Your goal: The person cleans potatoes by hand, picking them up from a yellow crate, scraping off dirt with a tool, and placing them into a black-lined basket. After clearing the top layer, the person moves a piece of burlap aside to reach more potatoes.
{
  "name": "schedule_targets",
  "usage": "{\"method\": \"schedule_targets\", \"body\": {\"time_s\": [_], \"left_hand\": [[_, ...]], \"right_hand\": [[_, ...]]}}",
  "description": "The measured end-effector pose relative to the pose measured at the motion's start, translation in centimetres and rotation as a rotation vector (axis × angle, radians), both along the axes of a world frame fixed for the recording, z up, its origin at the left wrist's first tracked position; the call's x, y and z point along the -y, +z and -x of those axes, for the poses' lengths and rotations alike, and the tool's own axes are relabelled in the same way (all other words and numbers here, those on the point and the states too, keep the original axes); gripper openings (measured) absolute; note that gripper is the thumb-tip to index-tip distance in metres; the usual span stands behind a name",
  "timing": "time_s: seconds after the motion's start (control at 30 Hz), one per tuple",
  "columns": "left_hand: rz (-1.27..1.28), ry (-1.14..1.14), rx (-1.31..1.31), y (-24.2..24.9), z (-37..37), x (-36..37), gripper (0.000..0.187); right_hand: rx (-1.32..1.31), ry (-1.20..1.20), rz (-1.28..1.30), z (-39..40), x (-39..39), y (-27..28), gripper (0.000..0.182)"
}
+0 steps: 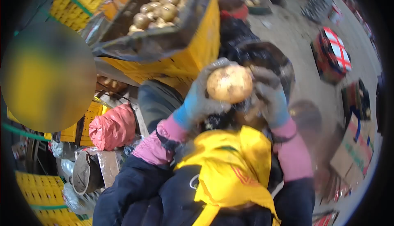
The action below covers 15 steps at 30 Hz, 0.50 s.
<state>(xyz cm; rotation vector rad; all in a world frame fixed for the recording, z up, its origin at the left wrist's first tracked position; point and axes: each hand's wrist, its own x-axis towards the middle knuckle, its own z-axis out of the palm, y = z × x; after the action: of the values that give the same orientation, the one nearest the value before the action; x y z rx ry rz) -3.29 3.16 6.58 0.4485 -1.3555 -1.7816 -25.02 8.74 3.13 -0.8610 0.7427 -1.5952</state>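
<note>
A large pale-brown potato point(230, 84) with dark soil spots is held up in front of my chest. My left hand point(201, 92), in a grey and blue work glove, wraps around its left side with the thumb underneath. On the other side my right hand point(271, 90), gloved the same way, has its fingers curled against the potato's right edge. Below the hands lies a dark plastic bag point(262, 53), partly hidden by them; its contents are hard to make out. A yellow apron point(230, 164) covers my lap.
A yellow crate point(201, 37) with a dark liner holds several potatoes point(162, 10) ahead to the left. A pink bundle point(113, 126) and a bucket point(87, 172) are at my left. Cardboard point(353, 152) and a red-and-white taped box point(331, 55) stand to the right.
</note>
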Motion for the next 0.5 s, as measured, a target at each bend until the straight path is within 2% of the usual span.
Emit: {"method": "schedule_targets", "body": {"time_s": [0.03,0.07,0.13,0.2,0.27,0.3,0.33,0.37,0.4,0.47,0.5], "left_hand": [[0.053,0.028,0.007,1.0,-1.1,0.6,0.110],[-0.030,0.025,-0.099,2.8,-2.2,0.6,0.112],[0.117,0.123,-0.151,6.8,-5.2,1.9,0.111],[0.323,0.284,-0.113,11.7,-6.6,4.5,0.097],[0.290,0.326,0.042,16.4,-7.5,8.0,0.079],[0.332,0.384,0.149,16.7,-8.2,12.0,0.063],[0.243,0.271,0.223,17.9,-8.1,15.4,0.054],[0.100,0.147,0.288,17.9,-8.5,19.7,0.051],[-0.082,0.112,0.200,17.3,-8.1,23.4,0.044],[-0.011,0.287,0.344,18.1,-6.6,28.7,0.037],[0.154,0.300,0.470,18.6,-6.5,29.5,0.048]], "right_hand": [[-0.014,-0.040,-0.043,-0.3,0.4,-0.2,0.038],[-0.004,-0.036,-0.034,0.0,0.5,-0.9,0.039],[0.032,-0.026,-0.071,0.5,0.7,-0.8,0.040],[0.022,-0.079,-0.111,0.8,0.7,-0.8,0.037],[0.026,-0.091,-0.152,1.7,1.0,-1.6,0.035],[0.058,-0.089,-0.164,2.0,1.3,-2.1,0.035],[0.074,-0.093,-0.179,2.2,1.5,-2.3,0.034],[0.067,-0.098,-0.190,2.2,1.9,-2.3,0.034],[0.062,-0.104,-0.206,2.2,2.1,-2.3,0.034],[0.062,-0.106,-0.201,2.4,2.3,-2.1,0.035],[0.064,-0.111,-0.201,2.6,2.4,-2.1,0.036]]}}
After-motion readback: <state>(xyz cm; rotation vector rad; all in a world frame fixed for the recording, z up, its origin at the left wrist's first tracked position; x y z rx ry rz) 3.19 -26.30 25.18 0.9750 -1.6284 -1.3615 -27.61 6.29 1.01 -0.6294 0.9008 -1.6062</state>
